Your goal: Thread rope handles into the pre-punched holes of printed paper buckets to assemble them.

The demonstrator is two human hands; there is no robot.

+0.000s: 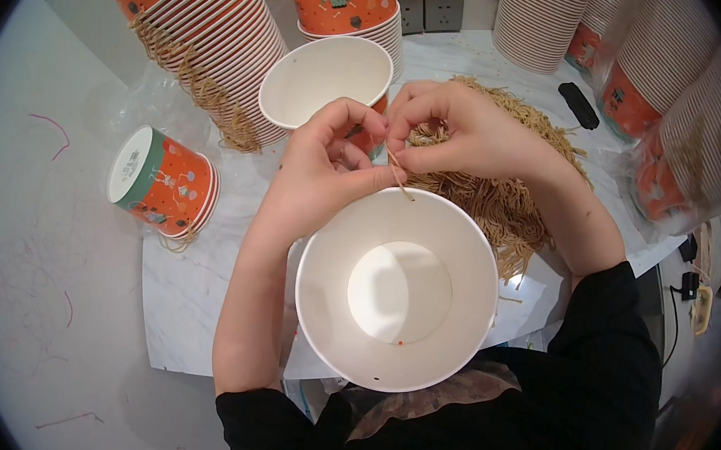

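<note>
- The step in hand appears to be fastening a thin cord (pixel 401 183) at the far rim of the white-lined bucket (pixel 398 295), perhaps knotting it.
- The bucket sits mouth up between the forearms, close against the person; the cord runs down from the fingertips to its far rim.
- The right hand (pixel 466 132) seems to pinch the cord with its grip, thumb and index tips drawn together.
- The left hand (pixel 327 166) curls in just beside it, thumb at the cord; I cannot tell whether its grip closes on it.
- The next move seems to call for a fine pinch on the cord and a steady bucket.
- A dark mark, probably a hole (pixel 376 379), shows on the near inner wall.
- Fingers cover the cord's upper part and any knot; what supports the bucket is hidden.
- The right forearm hides part of the cord pile (pixel 506 202) on the surface (pixel 213 317).
- The tall bucket stack (pixel 218 52) is cut off above; clear plastic blurs the wrapped stacks (pixel 698 123) at right.
</note>
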